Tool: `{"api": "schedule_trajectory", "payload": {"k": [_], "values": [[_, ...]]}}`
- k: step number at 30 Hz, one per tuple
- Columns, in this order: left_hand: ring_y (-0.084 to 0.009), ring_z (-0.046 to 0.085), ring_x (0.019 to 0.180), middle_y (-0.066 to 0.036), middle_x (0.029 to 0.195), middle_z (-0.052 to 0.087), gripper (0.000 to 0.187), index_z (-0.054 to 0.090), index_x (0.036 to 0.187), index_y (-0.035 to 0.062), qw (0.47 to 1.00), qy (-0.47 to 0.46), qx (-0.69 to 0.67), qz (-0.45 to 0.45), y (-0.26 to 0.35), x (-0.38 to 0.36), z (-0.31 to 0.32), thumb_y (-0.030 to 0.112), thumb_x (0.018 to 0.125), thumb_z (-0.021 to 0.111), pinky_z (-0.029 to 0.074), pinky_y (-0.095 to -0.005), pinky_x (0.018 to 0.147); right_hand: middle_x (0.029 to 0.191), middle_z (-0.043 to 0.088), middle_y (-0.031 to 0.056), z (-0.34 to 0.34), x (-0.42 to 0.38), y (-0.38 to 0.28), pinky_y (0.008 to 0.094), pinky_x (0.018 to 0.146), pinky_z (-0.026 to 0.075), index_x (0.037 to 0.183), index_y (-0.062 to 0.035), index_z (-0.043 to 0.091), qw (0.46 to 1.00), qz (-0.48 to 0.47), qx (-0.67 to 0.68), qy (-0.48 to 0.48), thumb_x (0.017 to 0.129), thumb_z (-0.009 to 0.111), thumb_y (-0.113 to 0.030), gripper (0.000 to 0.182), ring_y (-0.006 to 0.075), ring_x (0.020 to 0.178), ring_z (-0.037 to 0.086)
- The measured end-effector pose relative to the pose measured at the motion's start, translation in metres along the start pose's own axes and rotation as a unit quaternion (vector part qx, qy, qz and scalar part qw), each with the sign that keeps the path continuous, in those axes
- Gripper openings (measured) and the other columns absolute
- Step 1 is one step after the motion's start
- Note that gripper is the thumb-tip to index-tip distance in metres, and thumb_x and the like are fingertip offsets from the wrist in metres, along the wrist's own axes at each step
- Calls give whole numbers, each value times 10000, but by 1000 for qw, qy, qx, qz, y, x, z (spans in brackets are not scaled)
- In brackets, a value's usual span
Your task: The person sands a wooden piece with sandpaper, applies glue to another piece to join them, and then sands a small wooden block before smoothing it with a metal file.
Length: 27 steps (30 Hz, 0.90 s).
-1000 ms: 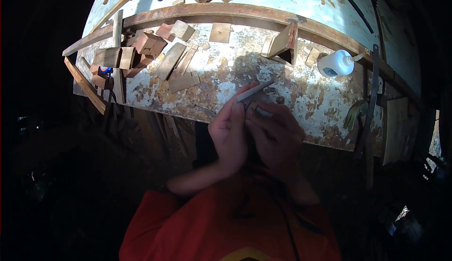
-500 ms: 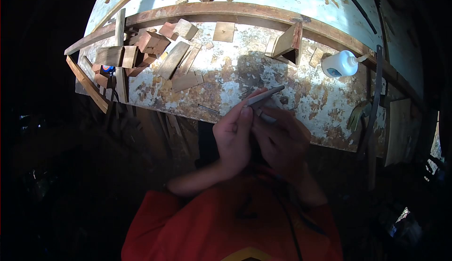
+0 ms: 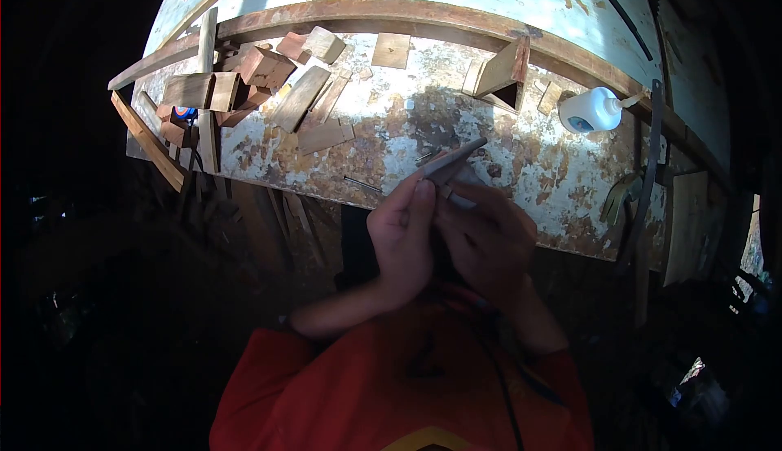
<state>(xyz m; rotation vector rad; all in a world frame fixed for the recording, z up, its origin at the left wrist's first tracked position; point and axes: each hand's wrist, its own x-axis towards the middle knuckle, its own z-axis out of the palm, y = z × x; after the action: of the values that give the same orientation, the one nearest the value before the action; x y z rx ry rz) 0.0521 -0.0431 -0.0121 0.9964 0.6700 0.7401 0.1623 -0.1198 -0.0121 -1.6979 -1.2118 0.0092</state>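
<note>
Just over the bench's near edge, my left hand (image 3: 402,235) grips a thin, tapered piece of wood (image 3: 456,158) between thumb and fingers. Its narrow end points up and to the right. My right hand (image 3: 490,231) is close against it on the right, with curled fingers. A small pale edge (image 3: 461,201) shows by the right fingers; shadow hides what it belongs to. Left of the hands, long thin nails (image 3: 362,184) lie on the worn bench top (image 3: 562,215).
Wood blocks and offcuts (image 3: 301,99) crowd the bench's left side, with a blue tape measure (image 3: 186,113) among them. A long wooden beam (image 3: 366,10) crosses behind. A white glue bottle (image 3: 588,111) stands at right, near a long saw blade (image 3: 652,142) and an angled wooden assembly (image 3: 503,68).
The tip of the wooden piece has swung slightly up and left, so it slants more steeply. Both hands keep nearly the same place. The view has shifted a little.
</note>
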Motion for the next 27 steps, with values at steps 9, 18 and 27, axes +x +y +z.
{"api": "schedule_trajectory", "payload": {"k": [9, 18, 27], "values": [[-53, 644, 930, -62, 1090, 739, 349, 640, 1371, -73, 999, 27, 42, -19, 0, -1, 3, 166, 1142, 529, 520, -210, 793, 1038, 757, 69, -5, 3, 5, 350, 583, 573, 921, -84, 797, 999, 23, 6, -21, 799, 868, -75, 142, 227, 684, 728], [-33, 627, 844, -23, 997, 723, 318, 659, 1296, -58, 998, 44, 38, -11, 2, -2, 16, 188, 1147, 523, 491, -198, 714, 1095, 763, 98, -8, 3, 10, 311, 592, 569, 916, -55, 814, 999, 39, 6, -10, 757, 890, -11, 182, 171, 674, 725], [-14, 556, 799, 25, 932, 661, 279, 680, 1152, -10, 998, 35, 46, -34, 4, -1, 10, 228, 1145, 533, 437, -202, 685, 1034, 758, 55, -6, -5, 2, 325, 587, 572, 914, -82, 800, 999, 7, -24, -22, 787, 879, -81, 149, 177, 679, 723]]}}
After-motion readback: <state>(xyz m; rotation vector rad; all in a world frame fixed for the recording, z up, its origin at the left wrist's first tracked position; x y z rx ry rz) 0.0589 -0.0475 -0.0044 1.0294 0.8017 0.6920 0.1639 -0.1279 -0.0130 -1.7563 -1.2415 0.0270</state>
